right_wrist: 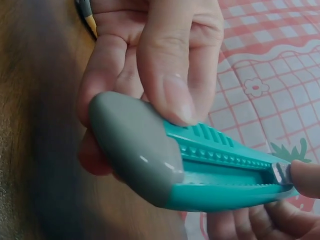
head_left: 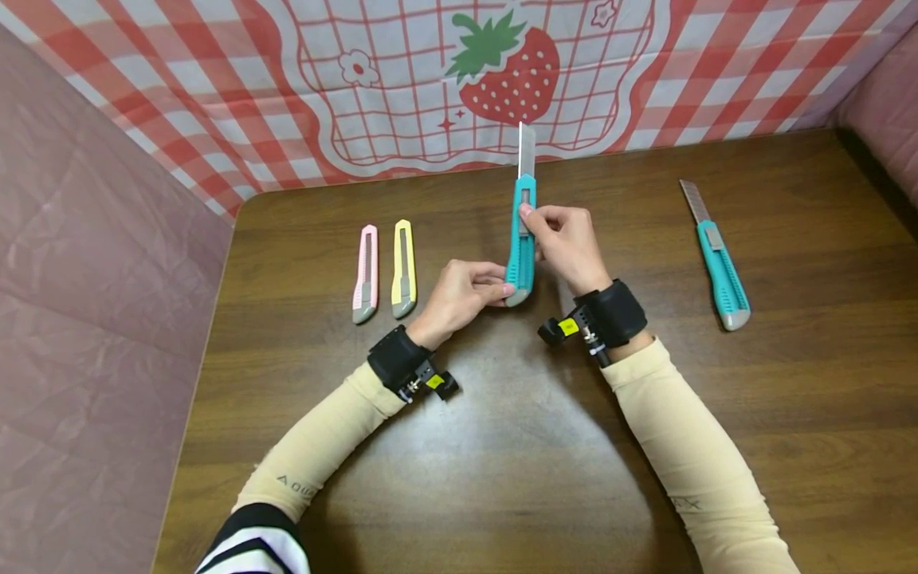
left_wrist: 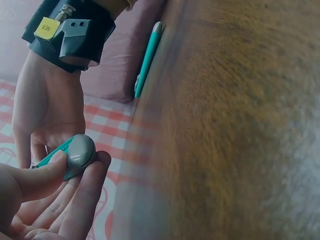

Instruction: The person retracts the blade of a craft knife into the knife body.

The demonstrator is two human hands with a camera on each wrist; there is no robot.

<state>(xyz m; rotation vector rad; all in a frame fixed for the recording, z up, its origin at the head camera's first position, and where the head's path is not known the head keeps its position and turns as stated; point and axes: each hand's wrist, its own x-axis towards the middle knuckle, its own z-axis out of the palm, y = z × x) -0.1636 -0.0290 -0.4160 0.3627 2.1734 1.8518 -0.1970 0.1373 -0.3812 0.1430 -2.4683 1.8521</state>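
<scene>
Both hands grip one teal plastic utility knife [head_left: 523,259], which is held above the brown wood-grain table [head_left: 473,454]. The left hand [head_left: 459,291] pinches the knife's rounded grey end cap [right_wrist: 135,145] and the body next to it between thumb and fingers, at the end nearer the person. Farther along, the right hand [head_left: 570,243] holds the body from the right side, its thumb touching the ridged metal slider [right_wrist: 281,173]. Beyond this grip the long, flat metal blade [head_left: 527,151] stands out of the body, pointing away from the person. Left of the grip, a slim yellow plastic utility knife [head_left: 404,283] lies near the left hand, and just past it lies a slim pink plastic utility knife [head_left: 366,295]. Well to the right of the grip lies a second teal plastic utility knife [head_left: 723,271], its blade out. Behind the grip hangs a red-and-white checked cloth [head_left: 394,119] printed with a strawberry [head_left: 512,80].
</scene>
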